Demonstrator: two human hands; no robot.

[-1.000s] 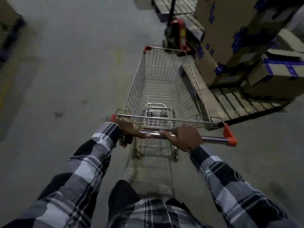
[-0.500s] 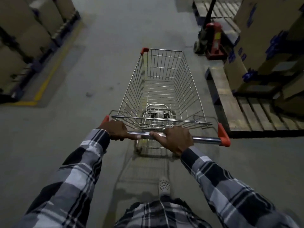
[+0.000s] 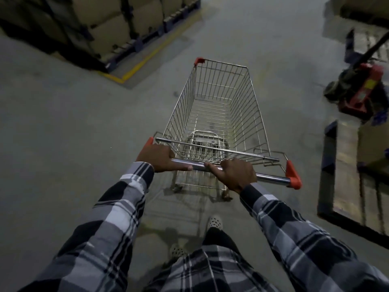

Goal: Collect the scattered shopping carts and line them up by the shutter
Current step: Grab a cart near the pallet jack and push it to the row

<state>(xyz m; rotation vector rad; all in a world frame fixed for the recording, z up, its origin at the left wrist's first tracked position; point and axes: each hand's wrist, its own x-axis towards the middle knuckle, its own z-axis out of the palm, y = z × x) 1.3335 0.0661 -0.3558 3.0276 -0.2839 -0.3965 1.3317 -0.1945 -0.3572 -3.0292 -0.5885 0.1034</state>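
An empty wire shopping cart (image 3: 219, 106) with orange corner caps stands on the concrete floor straight ahead of me. Its chrome handle bar (image 3: 271, 177) runs across the middle of the view. My left hand (image 3: 156, 157) grips the bar near its left orange end. My right hand (image 3: 236, 173) grips the bar around its middle, fingers curled over it. No shutter and no other cart is in view.
Stacked cardboard boxes on pallets (image 3: 109, 28) stand at the upper left behind a yellow floor line (image 3: 134, 68). A red pallet jack (image 3: 362, 91) sits at the right, with a wooden pallet (image 3: 349, 175) below it. Open concrete floor (image 3: 63, 133) lies left of the cart.
The cart and my view have swung left, away from the boxes and pallet on the right. The left stacks have come into sight. Both hands have kept their grip on the handle.
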